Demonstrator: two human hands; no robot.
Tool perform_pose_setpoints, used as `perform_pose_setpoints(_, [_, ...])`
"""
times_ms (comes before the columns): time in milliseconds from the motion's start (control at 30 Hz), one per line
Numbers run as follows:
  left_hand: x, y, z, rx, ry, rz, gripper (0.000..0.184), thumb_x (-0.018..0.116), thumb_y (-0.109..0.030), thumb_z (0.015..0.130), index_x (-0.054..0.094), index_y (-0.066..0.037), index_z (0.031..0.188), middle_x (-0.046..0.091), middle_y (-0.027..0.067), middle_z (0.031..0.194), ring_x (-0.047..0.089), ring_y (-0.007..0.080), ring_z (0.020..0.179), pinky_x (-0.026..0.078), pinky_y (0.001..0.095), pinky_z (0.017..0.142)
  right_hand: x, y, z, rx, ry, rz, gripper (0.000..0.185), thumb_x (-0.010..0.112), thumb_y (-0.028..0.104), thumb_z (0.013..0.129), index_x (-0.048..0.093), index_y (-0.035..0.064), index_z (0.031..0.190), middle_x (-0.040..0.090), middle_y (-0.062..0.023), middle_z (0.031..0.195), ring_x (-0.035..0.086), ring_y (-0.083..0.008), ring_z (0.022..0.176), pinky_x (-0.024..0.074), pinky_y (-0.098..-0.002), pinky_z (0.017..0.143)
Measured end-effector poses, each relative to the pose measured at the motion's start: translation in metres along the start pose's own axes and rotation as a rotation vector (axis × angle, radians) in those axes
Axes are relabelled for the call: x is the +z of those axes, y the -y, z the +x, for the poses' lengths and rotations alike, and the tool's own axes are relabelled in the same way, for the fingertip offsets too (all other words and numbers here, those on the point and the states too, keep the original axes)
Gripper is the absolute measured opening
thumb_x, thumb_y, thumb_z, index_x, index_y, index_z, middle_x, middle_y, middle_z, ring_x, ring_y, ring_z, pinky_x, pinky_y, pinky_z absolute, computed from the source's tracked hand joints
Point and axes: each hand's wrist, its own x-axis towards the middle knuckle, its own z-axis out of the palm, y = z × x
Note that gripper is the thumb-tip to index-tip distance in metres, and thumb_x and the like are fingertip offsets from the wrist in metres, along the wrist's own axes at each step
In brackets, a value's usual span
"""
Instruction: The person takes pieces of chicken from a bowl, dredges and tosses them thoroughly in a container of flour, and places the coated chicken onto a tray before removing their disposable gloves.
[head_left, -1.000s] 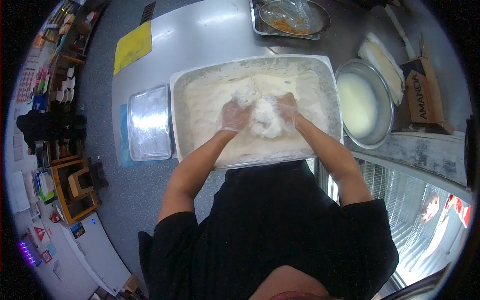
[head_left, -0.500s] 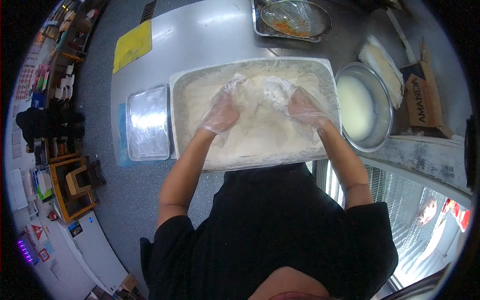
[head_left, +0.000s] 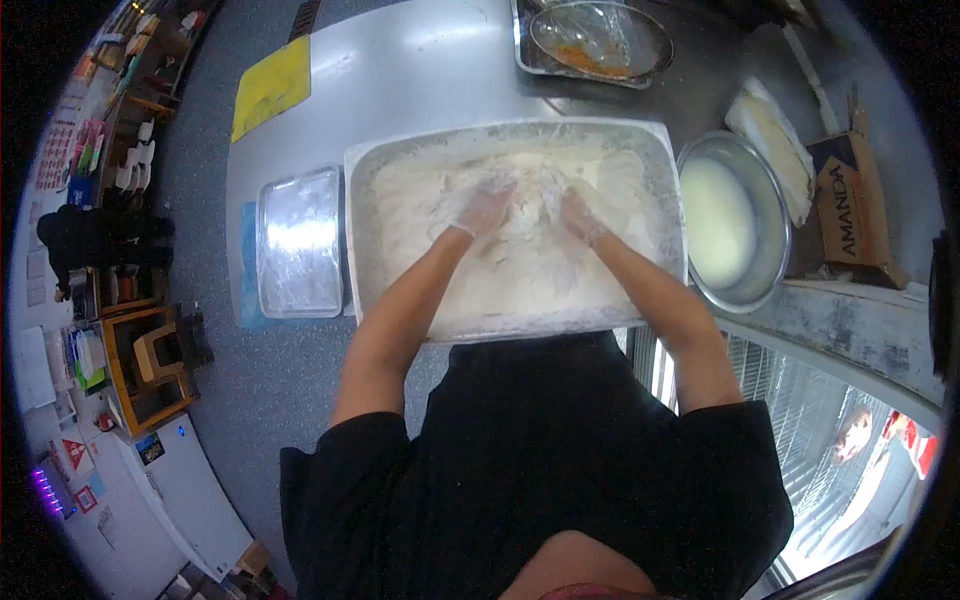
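In the head view, my left hand (head_left: 487, 208) and my right hand (head_left: 577, 213) wear clear plastic gloves. Both are sunk into white, flour-like powder (head_left: 510, 285) that fills a large rectangular tub (head_left: 366, 225). They lie close together near the tub's far side, with powder heaped between and around them. The powder covers the fingers, so their pose and anything in them are hidden.
A metal tray (head_left: 300, 245) lies left of the tub. On the right stands a steel bowl (head_left: 781, 240) of pale liquid, with a cardboard box (head_left: 850, 200) behind. A tray with a round sieve (head_left: 650, 45) sits at the back. Someone in dark clothes (head_left: 95, 240) is far left.
Both hands have come closer together and down into the powder, where the fingers have gone from sight. The powder between them is more heaped and broken up.
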Motion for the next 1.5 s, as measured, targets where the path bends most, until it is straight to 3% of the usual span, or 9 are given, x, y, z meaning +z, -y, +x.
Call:
perform_pose_setpoints(100, [0.083,-0.032,0.024,-0.312,-0.741,0.626,0.041,0.026,-0.022,0.094,0.043,0.001,0.123,0.044,0.0108,0.128,0.04,0.0198,0.118,0.027,0.0293,0.103,-0.088,0.027,-0.037,0.169,0.083,1.672,0.044,0.032,0.019,0.092,0.03,-0.0003,0.131,0.046,-0.0168,0.122,0.046,-0.0266,0.11,0.0298,-0.0316,0.1])
perform_pose_setpoints(300, [0.121,-0.09,0.011,-0.663,-0.396,1.486,0.04,0.029,-0.027,0.094,0.046,-0.006,0.124,0.044,0.0164,0.127,0.039,0.0202,0.12,0.028,0.0317,0.102,-0.086,-0.062,-0.069,0.334,0.692,0.841,0.054,0.048,0.028,0.088,0.032,-0.0023,0.13,0.041,-0.0183,0.129,0.038,-0.0239,0.12,0.0242,-0.0344,0.104])
perform_pose_setpoints(367, [0.142,-0.094,0.021,-1.445,-0.524,1.575,0.05,0.03,-0.039,0.092,0.04,-0.007,0.128,0.038,0.019,0.131,0.032,0.0247,0.125,0.022,0.0348,0.105,-0.128,-0.017,-0.08,0.366,0.712,0.781,0.053,0.044,0.029,0.089,0.031,0.0014,0.132,0.041,-0.0153,0.129,0.037,-0.0227,0.119,0.0253,-0.0326,0.103])
perform_pose_setpoints(467, [0.079,-0.024,-0.051,-0.737,-0.339,1.399,0.06,0.023,-0.051,0.089,0.03,-0.011,0.134,0.033,0.022,0.133,0.029,0.0311,0.125,0.021,0.0358,0.104,-0.114,0.01,-0.079,0.409,0.703,1.073,0.052,0.043,0.027,0.09,0.027,0.0077,0.135,0.039,-0.0112,0.131,0.037,-0.0201,0.118,0.0278,-0.032,0.101])
perform_pose_setpoints(600, [0.079,0.02,-0.014,-1.052,-0.497,1.135,0.059,0.019,-0.043,0.092,0.016,-0.005,0.137,0.017,0.0179,0.142,0.022,0.0277,0.13,0.018,0.0322,0.107,-0.109,0.056,-0.058,-0.512,-0.066,0.783,0.048,0.052,0.02,0.085,0.038,-0.0018,0.126,0.053,-0.0146,0.114,0.05,-0.0193,0.105,0.0306,-0.0333,0.1])
perform_pose_setpoints(667, [0.083,0.033,-0.015,-0.815,-0.425,1.557,0.058,0.02,-0.042,0.092,0.025,-0.001,0.133,0.032,0.0243,0.132,0.037,0.0332,0.121,0.029,0.0365,0.101,-0.146,0.088,-0.049,0.457,0.597,1.9,0.045,0.049,0.028,0.087,0.043,0.0003,0.121,0.054,-0.0089,0.112,0.051,-0.0173,0.104,0.0355,-0.0302,0.097])
perform_pose_setpoints(900, [0.061,0.039,0.002,-0.891,-1.068,1.502,0.067,0.039,-0.054,0.083,0.05,0.006,0.11,0.05,0.0277,0.111,0.049,0.0383,0.102,0.036,0.0431,0.09,-0.026,0.077,-0.026,0.612,0.327,2.114,0.026,0.053,0.018,0.085,0.056,0.0011,0.105,0.059,-0.0023,0.089,0.056,-0.0107,0.079,0.0482,-0.0271,0.068])
perform_pose_setpoints(1200, [0.066,-0.003,0.003,-0.468,-1.087,1.509,0.053,0.058,-0.045,0.074,0.058,0.006,0.087,0.06,0.0216,0.065,0.059,0.0351,0.064,0.045,0.0435,0.062,-0.078,0.063,-0.024,0.429,0.269,1.065,0.033,0.043,0.025,0.088,0.052,0.0076,0.115,0.058,-0.0076,0.1,0.054,-0.0177,0.089,0.0422,-0.0309,0.083])
perform_pose_setpoints(1500, [0.113,-0.071,-0.001,-0.179,-0.112,2.353,0.037,0.042,-0.022,0.085,0.049,-0.026,0.121,0.058,0.0141,0.087,0.057,0.0259,0.079,0.045,0.0364,0.072,-0.127,0.02,-0.049,-0.042,0.062,0.702,0.042,0.035,0.031,0.09,0.046,0.0067,0.122,0.046,-0.0196,0.123,0.044,-0.0279,0.113,0.032,-0.0397,0.096])
